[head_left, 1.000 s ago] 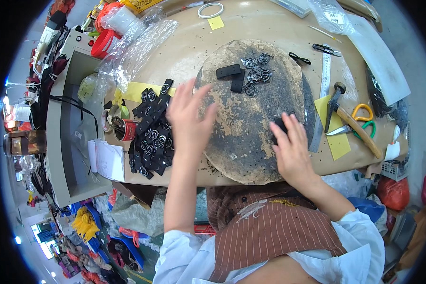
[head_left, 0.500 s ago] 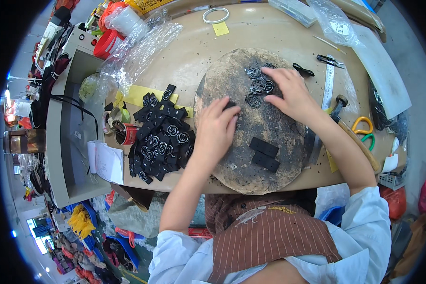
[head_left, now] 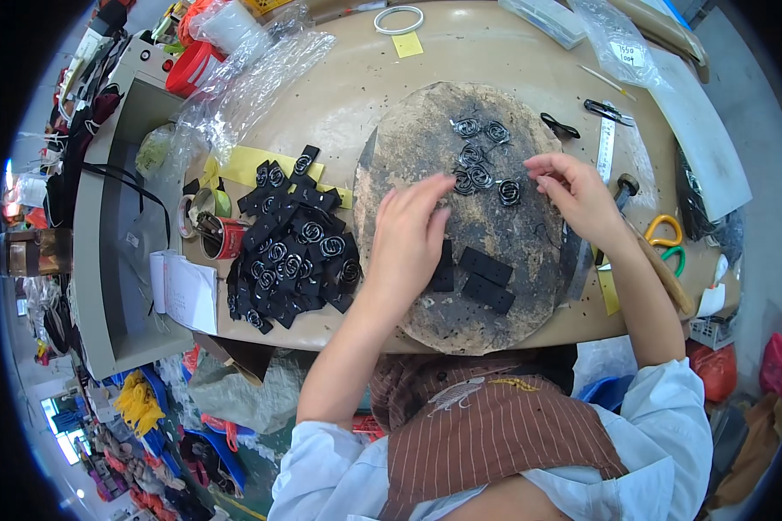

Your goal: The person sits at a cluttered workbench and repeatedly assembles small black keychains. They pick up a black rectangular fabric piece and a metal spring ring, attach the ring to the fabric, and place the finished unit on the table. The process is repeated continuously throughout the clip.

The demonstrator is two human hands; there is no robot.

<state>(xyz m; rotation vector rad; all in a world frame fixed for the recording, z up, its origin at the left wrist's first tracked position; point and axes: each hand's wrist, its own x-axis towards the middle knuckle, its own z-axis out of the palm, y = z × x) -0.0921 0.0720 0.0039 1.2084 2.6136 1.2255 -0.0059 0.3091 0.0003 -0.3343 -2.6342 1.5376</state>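
Note:
A round dark worn work block lies on the tan table. My left hand rests flat near its middle, fingers spread, covering part of a black rectangular strap piece; two more black pieces lie just right of it. My right hand hovers at the block's right side, fingertips pinched next to a cluster of metal ring ornaments. Whether it holds one I cannot tell. A heap of black pieces with rings fitted lies left of the block.
Scissors with yellow and green handles, a wooden-handled hammer, a ruler and black snips lie at the right. Crumpled clear plastic bags, a red can and a tape ring sit left and back.
My left hand slid down and right from the block's left part to its middle. My right hand drew back right from the ring cluster. The black pieces shifted slightly.

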